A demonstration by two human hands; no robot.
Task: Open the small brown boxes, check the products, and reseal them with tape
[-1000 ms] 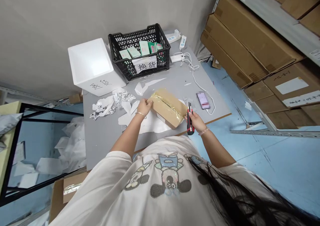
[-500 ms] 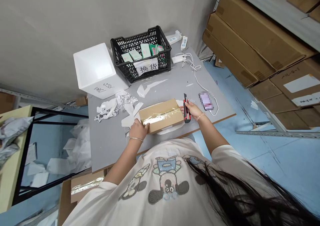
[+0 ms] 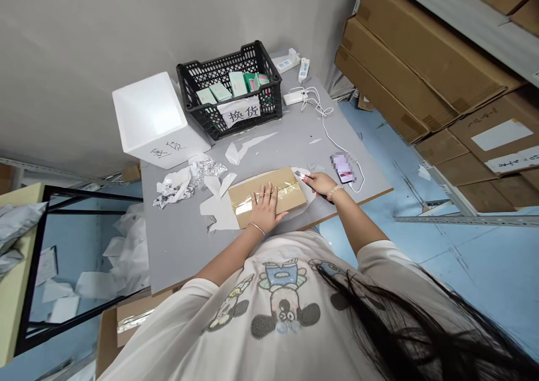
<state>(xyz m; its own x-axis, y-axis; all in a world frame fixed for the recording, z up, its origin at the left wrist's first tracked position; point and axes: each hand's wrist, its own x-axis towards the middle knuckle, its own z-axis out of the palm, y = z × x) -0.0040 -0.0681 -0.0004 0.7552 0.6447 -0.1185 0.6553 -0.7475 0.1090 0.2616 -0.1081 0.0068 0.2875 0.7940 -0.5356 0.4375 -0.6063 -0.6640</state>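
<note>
Two hands work a taped cardboard box [image 3: 292, 186] lying flat by the table's [image 3: 189, 246] near edge: left hand [image 3: 265, 208] spread open, pressing on top; right hand [image 3: 322, 183] closed around a red utility knife [image 3: 314, 182], blade at the box's right end.

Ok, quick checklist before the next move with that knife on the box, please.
Box steady: ok, the cardboard box lies flat on the grey table, with the left hand pressed on top.
Knife in hand: ok, the utility knife is gripped in the right hand.
Left hand away from blade: ok, they are apart.
Blade on the packing tape: cannot tell, the tip is near the box's far corner.
Phone out of the way: ok, the phone lies off the box, beyond the right hand.
</note>
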